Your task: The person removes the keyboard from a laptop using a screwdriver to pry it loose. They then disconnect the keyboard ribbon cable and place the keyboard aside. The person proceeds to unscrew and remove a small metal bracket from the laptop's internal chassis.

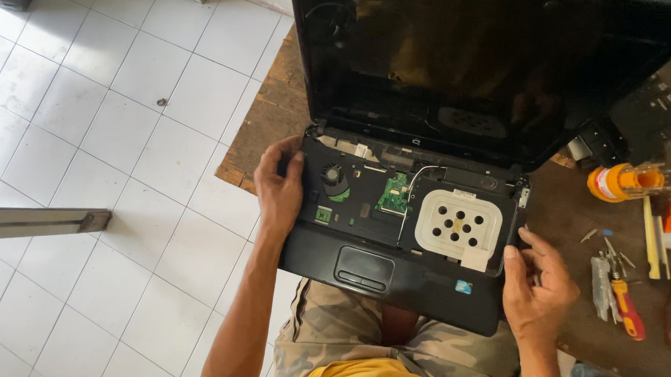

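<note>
An open black laptop (392, 276) rests on my lap and the edge of a wooden table (267, 119). Its keyboard is off, so the inside shows: a small fan (334, 177), a green circuit board (395, 194) and a white perforated plate (457, 224). The dark screen (473, 67) tilts back. My left hand (278, 186) grips the left edge of the laptop base, thumb on top. On the right edge rests my right hand (537, 281), fingers curled against the side.
An orange-capped bottle (622, 181) lies at the right on the brown tabletop. Screwdrivers with a red and yellow handle (627, 306), loose screws and small tools lie nearby. The detached black keyboard (650, 118) sits behind. White tiled floor (112, 203) spreads to the left, with a metal bar (41, 221).
</note>
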